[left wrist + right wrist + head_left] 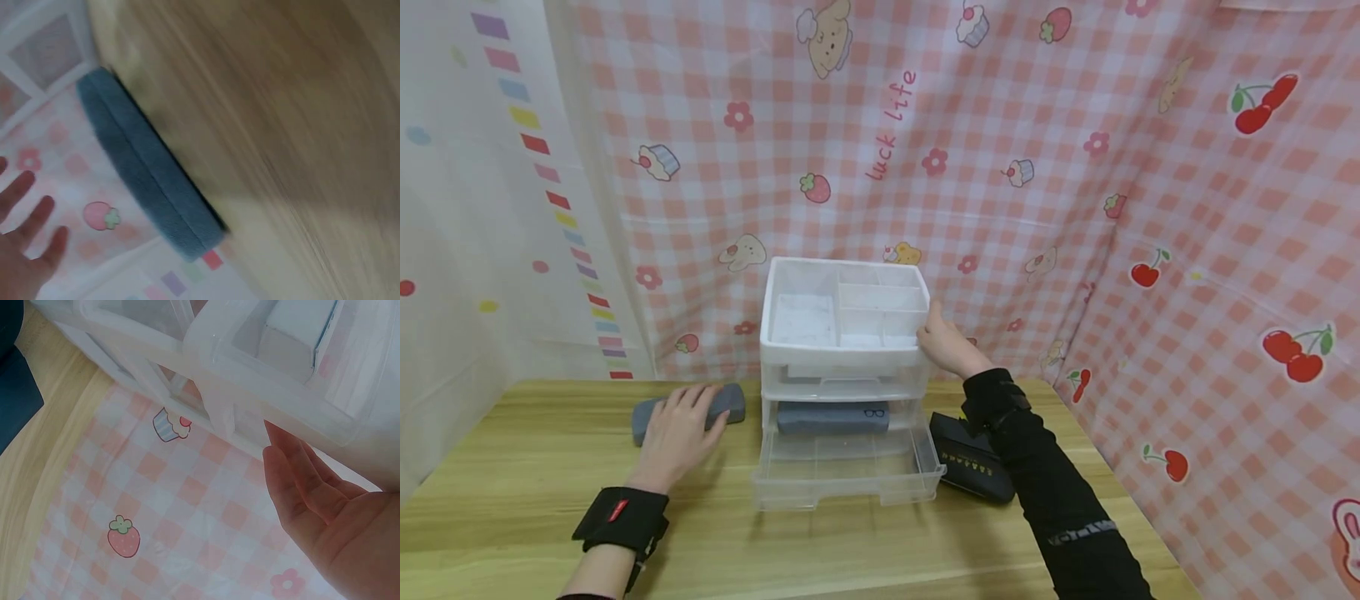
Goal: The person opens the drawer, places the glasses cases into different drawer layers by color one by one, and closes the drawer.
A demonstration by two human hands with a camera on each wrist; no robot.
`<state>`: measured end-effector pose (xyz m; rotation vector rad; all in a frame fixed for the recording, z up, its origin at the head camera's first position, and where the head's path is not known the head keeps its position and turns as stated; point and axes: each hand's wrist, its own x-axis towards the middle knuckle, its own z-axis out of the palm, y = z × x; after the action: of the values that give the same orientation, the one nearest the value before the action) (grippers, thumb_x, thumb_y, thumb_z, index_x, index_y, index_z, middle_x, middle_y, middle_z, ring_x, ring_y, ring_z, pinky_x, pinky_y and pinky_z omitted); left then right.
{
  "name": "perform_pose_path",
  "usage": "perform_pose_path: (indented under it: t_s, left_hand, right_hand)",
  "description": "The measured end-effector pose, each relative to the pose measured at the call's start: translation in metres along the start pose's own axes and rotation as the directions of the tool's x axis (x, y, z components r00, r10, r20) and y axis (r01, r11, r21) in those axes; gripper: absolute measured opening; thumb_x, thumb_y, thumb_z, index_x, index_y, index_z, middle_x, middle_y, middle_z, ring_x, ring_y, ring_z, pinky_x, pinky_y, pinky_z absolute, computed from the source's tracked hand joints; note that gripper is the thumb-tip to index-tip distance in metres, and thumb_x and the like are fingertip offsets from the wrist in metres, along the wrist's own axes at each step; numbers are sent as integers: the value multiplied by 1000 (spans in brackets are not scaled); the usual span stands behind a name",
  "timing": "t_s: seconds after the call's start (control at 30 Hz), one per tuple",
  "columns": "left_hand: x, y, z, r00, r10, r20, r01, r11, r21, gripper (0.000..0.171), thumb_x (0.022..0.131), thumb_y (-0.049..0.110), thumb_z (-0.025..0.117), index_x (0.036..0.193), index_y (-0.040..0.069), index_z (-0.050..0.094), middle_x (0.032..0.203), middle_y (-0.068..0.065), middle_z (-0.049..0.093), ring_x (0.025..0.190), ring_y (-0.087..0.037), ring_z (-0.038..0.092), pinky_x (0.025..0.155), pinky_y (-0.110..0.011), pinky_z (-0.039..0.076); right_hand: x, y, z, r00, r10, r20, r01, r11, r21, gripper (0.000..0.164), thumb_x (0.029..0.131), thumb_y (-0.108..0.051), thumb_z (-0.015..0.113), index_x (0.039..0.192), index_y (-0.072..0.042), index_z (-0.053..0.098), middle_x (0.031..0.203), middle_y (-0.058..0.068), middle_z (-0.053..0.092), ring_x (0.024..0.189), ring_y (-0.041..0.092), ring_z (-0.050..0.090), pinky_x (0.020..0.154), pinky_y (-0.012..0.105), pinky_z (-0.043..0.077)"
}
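Note:
My left hand (679,432) hovers at a long grey-blue case (732,402) on the table, overlapping it in the head view. Seen from the left wrist, the fingers of that hand (28,247) are spread, with a gap between them and the case (150,165). A white plastic drawer organizer (842,358) stands in the middle, its lower clear drawer (850,487) pulled out. At the back of that drawer lies a grey-blue glasses case (831,418) with a glasses mark. My right hand (953,343) touches the organizer's right side near the top, fingers fairly straight (337,515).
A black case (973,467) with gold lettering lies right of the open drawer, partly behind the right forearm. Divided compartments (880,296) form the organizer's top. A pink checked cloth (880,167) hangs behind and to the right of the wooden table (715,533).

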<state>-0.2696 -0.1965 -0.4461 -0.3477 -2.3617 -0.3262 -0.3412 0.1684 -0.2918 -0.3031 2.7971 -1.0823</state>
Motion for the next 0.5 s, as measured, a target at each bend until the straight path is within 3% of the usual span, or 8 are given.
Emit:
perform_pose_path:
  t_s: [0.1,0.23,0.4,0.5]
  left_hand:
    - [0,-8,2,986,-46,161,40,998,40,47,84,23,69,124,2,56,118,-23,59,111,-44,51,85,-60,42]
    - [4,-18,6,942,-98,321,77,994,79,52,87,27,66,131,3,51,127,-25,53,121,-47,42,91,-66,37]
    - [7,-30,14,875,-153,460,120,988,99,59,87,29,64,139,8,44,142,-27,39,134,-52,26,97,-74,25]
    - [8,-36,18,846,-171,505,135,985,107,62,88,30,64,142,10,42,147,-27,34,136,-53,22,97,-78,20]
  right_hand:
    - [0,0,-1,1000,-8,1,8,1000,-17,61,103,-22,26,150,-10,-10,152,24,22,131,36,40,102,51,39]
    - [0,0,-1,1000,-13,-4,13,999,-43,60,103,-22,26,150,-9,-9,151,26,25,130,36,41,101,50,40]
    - [0,0,-1,1000,0,-8,-1,999,-37,61,102,-23,27,150,-10,-8,150,25,27,130,35,42,101,50,40]
    - [-1,1,-1,1000,-3,-8,2,1000,-31,61,102,-23,27,150,-10,-9,151,24,25,131,35,41,101,50,40]
